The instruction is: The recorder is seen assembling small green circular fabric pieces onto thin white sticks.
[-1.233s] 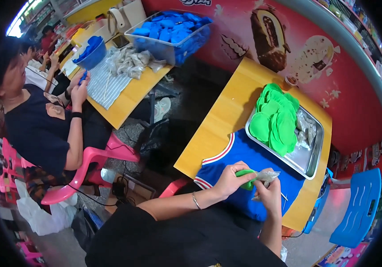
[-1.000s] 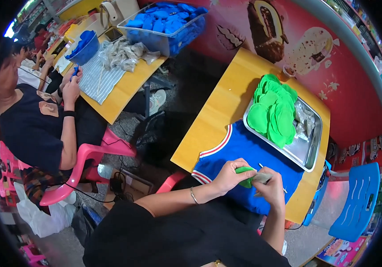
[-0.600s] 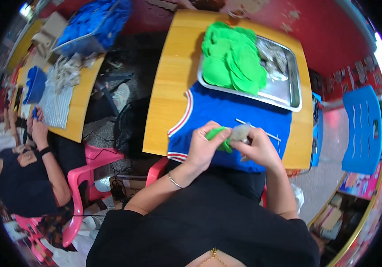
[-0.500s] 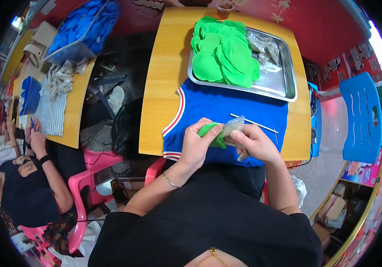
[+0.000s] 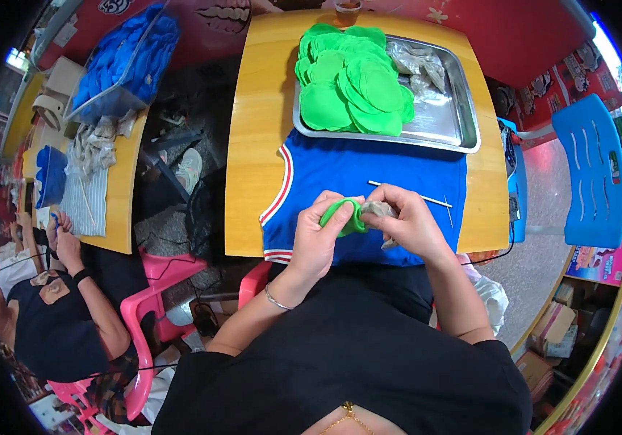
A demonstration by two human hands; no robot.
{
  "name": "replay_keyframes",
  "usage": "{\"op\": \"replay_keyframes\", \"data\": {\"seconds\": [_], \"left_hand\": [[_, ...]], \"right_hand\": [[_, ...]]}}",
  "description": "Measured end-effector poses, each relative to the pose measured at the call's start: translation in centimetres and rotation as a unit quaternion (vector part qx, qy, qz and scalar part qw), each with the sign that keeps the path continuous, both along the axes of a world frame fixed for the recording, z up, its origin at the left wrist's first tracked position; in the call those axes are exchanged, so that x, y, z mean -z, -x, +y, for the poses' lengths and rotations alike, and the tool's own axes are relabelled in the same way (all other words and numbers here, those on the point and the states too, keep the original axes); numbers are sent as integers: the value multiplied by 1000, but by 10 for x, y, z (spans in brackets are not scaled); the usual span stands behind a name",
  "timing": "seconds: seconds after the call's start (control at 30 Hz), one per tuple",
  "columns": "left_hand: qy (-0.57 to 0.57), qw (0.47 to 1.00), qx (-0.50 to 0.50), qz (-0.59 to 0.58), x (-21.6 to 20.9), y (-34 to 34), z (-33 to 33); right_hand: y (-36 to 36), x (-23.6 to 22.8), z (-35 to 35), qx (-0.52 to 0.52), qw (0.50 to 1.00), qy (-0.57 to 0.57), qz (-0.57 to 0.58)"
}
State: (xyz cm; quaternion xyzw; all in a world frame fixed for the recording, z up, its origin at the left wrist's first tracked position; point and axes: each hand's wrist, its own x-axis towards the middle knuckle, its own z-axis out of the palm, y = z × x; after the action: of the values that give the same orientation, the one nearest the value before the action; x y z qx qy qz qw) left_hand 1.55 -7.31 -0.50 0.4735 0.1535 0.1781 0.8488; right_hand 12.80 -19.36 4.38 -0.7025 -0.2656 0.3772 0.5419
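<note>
My left hand (image 5: pixel 316 238) grips a round green cloth pouch (image 5: pixel 355 224), its fingers closed on the edge. Pinched in my right hand (image 5: pixel 416 226) is a small clear plastic bag with greyish filling (image 5: pixel 379 209), against the pouch's opening. Whether part of the bag is inside the pouch I cannot tell. Both hands are over a blue jersey (image 5: pixel 325 163) with red and white trim, spread on the table. Beyond the hands, a thin white stick (image 5: pixel 410 193) lies on the jersey. A pile of green cloth rounds (image 5: pixel 358 80) fills the left of a metal tray (image 5: pixel 472 123).
Several filled plastic bags (image 5: pixel 419 67) lie in the tray. A small cup (image 5: pixel 347 10) stands at the table's far edge. To the left, a person (image 5: pixel 57 319) works at another table beside a bin of blue pieces (image 5: pixel 126 65). A blue chair (image 5: pixel 590 170) stands at right.
My right hand has brought the bag closer to the pouch and changed its grip. The pouch now shows its opening toward the bag. The whole view has shifted slightly.
</note>
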Motion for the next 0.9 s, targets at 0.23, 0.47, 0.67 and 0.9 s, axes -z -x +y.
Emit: {"op": "replay_keyframes", "data": {"seconds": [0.23,0.47,0.67,0.9], "left_hand": [[7,1000,7,-2,-4,1,-5],[6,999,-12,-29,-1,-1,-3],[0,999,-30,-39,-2,-2,0],[-35,999,-1,-22,-4,0,5]], "right_hand": [[-3,-7,-5,-49,998,31,-5],[-4,2,-7,-31,999,-19,10],[0,1,-4,-30,999,21,13],[5,3,3,-27,976,-29,-214]]}}
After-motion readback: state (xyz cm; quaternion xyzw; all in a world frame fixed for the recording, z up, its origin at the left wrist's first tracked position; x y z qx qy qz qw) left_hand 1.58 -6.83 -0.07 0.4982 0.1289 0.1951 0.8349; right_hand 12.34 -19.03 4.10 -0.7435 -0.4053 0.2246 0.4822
